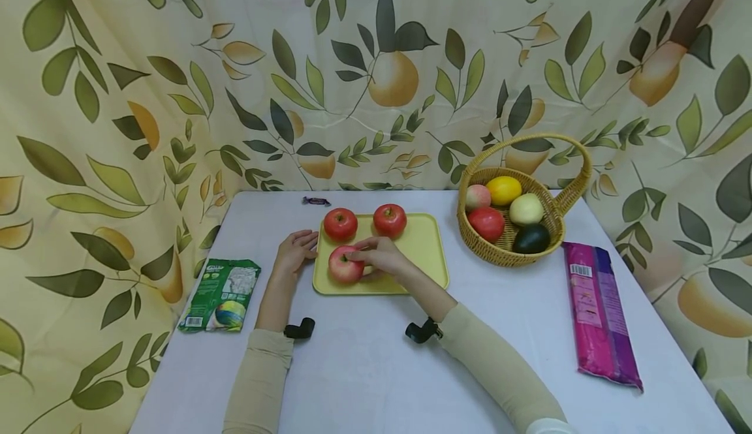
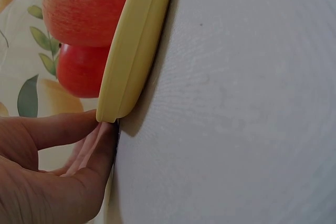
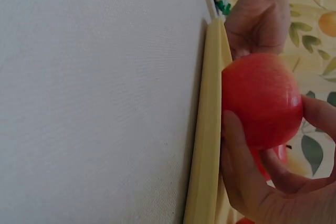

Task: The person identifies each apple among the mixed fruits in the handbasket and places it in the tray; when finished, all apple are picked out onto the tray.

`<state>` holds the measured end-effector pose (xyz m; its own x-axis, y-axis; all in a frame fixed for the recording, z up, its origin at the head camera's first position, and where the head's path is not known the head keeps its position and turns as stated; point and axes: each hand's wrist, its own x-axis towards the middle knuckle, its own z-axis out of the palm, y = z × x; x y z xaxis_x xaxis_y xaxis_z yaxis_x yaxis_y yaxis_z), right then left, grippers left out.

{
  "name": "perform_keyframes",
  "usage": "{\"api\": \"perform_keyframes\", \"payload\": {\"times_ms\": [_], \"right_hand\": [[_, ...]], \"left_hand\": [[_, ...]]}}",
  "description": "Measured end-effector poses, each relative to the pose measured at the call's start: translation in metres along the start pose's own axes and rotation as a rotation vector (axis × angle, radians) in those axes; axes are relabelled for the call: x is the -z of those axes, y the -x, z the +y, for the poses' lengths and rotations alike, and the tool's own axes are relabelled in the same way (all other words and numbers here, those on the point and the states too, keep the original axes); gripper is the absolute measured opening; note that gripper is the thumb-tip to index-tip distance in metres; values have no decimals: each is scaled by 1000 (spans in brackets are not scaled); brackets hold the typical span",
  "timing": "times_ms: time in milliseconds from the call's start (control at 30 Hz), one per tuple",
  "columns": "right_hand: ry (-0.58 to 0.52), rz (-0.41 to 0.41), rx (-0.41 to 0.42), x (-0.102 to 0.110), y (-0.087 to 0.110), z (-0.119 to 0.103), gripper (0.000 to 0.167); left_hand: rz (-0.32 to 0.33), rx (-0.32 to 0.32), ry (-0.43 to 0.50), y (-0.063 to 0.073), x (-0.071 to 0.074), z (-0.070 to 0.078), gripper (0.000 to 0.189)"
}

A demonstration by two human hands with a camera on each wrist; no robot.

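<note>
A round, pink-red apple (image 1: 341, 273) is over the near left part of a shallow, rectangular yellow tray (image 1: 420, 251), gripped by the right hand (image 1: 382, 256); uncurl those fingers only once it sits steady. The left hand (image 1: 294, 253), fingers relaxed, touches the tray's left edge, a sound brace. Farther back, avoid nudging the round, deep-red apple (image 1: 341, 224) and its look-alike (image 1: 390, 220)

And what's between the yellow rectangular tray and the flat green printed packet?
In the head view, the left hand is there at the edge of the tray, with white tabletop between it and the packet.
</note>
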<state>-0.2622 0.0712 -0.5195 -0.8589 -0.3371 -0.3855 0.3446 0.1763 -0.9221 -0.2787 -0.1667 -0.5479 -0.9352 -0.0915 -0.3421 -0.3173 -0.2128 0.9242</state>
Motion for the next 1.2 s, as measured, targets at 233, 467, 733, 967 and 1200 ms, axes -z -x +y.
{"api": "perform_keyframes", "payload": {"times_ms": [233, 467, 733, 967, 1200], "right_hand": [[47, 13, 19, 8, 9, -5, 44], [92, 36, 81, 31, 17, -14, 38], [95, 98, 91, 61, 34, -28, 38], [87, 124, 147, 87, 49, -39, 45], [125, 158, 164, 116, 62, -50, 46]], "left_hand": [[-3, -7, 2, 0, -1, -1, 72], [3, -5, -8, 0, -1, 0, 73], [3, 1, -24, -1, 0, 0, 72], [-9, -10, -1, -1, 1, -1, 72], [-5, -2, -8, -1, 0, -2, 72]]}}
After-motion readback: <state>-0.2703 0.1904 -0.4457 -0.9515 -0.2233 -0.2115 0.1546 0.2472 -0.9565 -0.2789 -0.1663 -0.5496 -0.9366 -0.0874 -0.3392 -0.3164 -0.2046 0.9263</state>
